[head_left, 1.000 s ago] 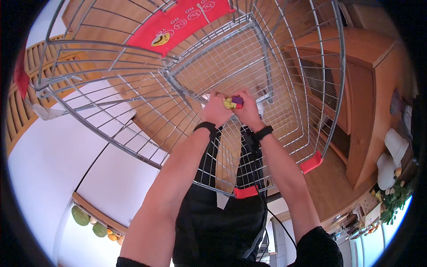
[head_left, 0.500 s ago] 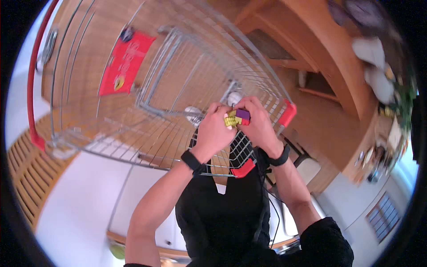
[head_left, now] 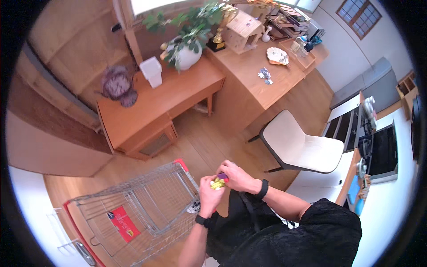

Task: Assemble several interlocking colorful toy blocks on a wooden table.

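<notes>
Both hands meet over the near end of a wire shopping cart (head_left: 147, 196). Between them is a small blocky cluster (head_left: 217, 183), knobbly and yellow-green on one side, purple and red on the other; its exact kind is too small to tell. My left hand (head_left: 208, 193) has its fingers closed on the yellow-green side. My right hand (head_left: 238, 177) pinches the purple and red part (head_left: 223, 177). Fingers cover some of the cluster. Each wrist wears a black band.
A wooden cabinet (head_left: 160, 109) holds a clock, a white container and a potted plant (head_left: 189, 55). Beside it, a desk (head_left: 249, 73) carries a wooden toy house, a shell-shaped dish and small blue-white pieces (head_left: 265, 75). A white chair (head_left: 293, 142) stands to my right, before a kitchen counter.
My view has swung up and to the right, bringing the desk and chair in. The cart now appears lower left. Both hands still hold the cluster together.
</notes>
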`<act>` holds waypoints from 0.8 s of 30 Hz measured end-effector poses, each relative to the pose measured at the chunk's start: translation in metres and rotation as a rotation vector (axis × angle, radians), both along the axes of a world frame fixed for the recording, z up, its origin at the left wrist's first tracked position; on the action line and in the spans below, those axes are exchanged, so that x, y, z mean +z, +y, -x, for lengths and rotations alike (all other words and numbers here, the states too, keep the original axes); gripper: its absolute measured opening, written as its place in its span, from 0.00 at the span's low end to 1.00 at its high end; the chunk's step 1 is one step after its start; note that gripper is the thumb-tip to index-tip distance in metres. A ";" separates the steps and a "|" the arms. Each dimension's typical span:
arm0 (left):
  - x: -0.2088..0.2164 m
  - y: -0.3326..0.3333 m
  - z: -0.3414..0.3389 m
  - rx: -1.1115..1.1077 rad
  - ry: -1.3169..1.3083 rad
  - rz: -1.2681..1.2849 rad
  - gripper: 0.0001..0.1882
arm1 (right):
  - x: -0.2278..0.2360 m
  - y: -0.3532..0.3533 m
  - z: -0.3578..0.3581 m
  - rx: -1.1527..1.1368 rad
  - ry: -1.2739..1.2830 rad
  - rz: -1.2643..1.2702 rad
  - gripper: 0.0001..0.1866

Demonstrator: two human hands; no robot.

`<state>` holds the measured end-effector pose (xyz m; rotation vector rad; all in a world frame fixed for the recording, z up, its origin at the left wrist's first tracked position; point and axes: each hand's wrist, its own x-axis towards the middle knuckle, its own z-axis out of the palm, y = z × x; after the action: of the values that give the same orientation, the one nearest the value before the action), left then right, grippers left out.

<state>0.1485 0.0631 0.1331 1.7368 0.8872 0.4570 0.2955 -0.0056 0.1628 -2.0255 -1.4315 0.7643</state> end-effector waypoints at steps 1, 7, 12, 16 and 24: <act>0.005 -0.004 -0.016 -0.040 0.027 -0.008 0.24 | 0.004 -0.009 -0.015 -0.019 0.006 -0.007 0.15; 0.024 -0.022 -0.130 -0.152 0.094 -0.082 0.24 | 0.010 -0.046 -0.121 -0.100 0.026 -0.096 0.15; 0.036 -0.054 -0.219 -0.211 0.169 -0.006 0.23 | 0.008 -0.089 -0.207 -0.185 0.087 -0.203 0.14; 0.040 -0.080 -0.281 -0.338 0.191 -0.016 0.24 | 0.025 -0.127 -0.252 -0.351 0.101 -0.194 0.15; 0.015 -0.060 -0.365 -0.512 0.199 -0.152 0.21 | -0.012 -0.124 -0.318 -0.441 0.047 -0.319 0.15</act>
<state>0.5134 0.0032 0.1482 2.0893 0.5186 0.0113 0.6135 -0.1298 0.1511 -1.9516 -0.9543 0.3661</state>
